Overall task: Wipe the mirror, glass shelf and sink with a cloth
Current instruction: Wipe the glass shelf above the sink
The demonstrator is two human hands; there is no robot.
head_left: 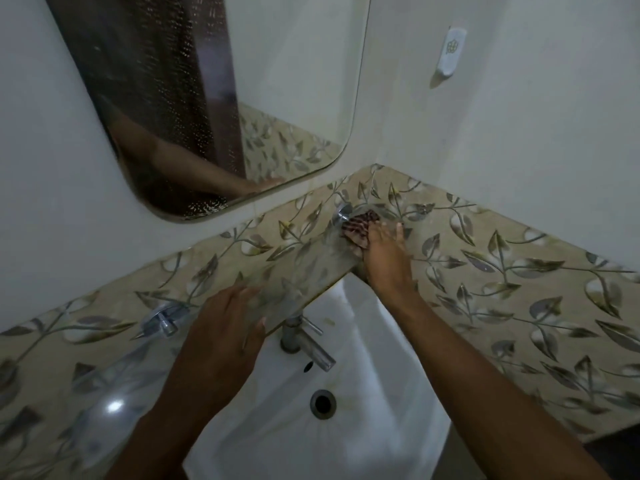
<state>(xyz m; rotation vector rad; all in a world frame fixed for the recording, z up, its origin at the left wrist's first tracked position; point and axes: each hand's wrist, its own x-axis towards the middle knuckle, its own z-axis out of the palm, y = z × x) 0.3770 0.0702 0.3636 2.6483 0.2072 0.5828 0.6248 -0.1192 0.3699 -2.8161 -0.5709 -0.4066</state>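
Note:
A clear glass shelf juts from the leaf-patterned tile band above the white sink. My right hand presses a dark checked cloth onto the shelf's far right end, beside a chrome bracket. My left hand lies flat on the shelf's front edge near its left half, fingers spread, holding nothing. The mirror hangs on the wall above and shows my arm's reflection.
A chrome tap stands at the back of the sink under the shelf. A second chrome bracket holds the shelf's left end. A white wall hook sits at the upper right. The sink drain is below.

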